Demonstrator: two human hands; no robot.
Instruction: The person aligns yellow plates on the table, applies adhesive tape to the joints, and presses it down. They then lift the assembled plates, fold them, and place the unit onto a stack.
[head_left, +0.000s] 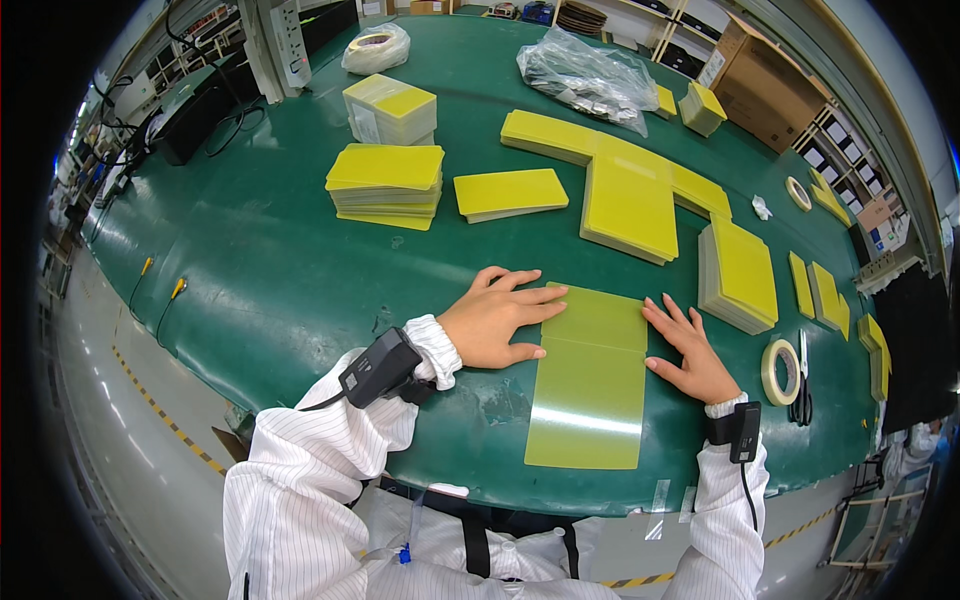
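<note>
Two thin, see-through yellow-green sheets lie flat on the green table in front of me, meeting at a crosswise seam: an upper sheet point(600, 312) and a longer lower sheet point(585, 405). My left hand point(495, 322) is open, its spread fingertips touching the left edge near the seam. At the opposite edge, my right hand point(692, 352) is also open, with fingers stretched out and fingertips at the sheets' right side. Neither hand grips anything. Whether tape lies along the seam cannot be made out.
Beyond my hands stand yellow sheet stacks, including a low stack point(510, 193), a tall stack point(385, 185) and a joined group point(630, 195). On the right lie a tape roll point(781, 372) and scissors point(802, 385). Tape strips point(657, 508) hang at the near table edge point(560, 503).
</note>
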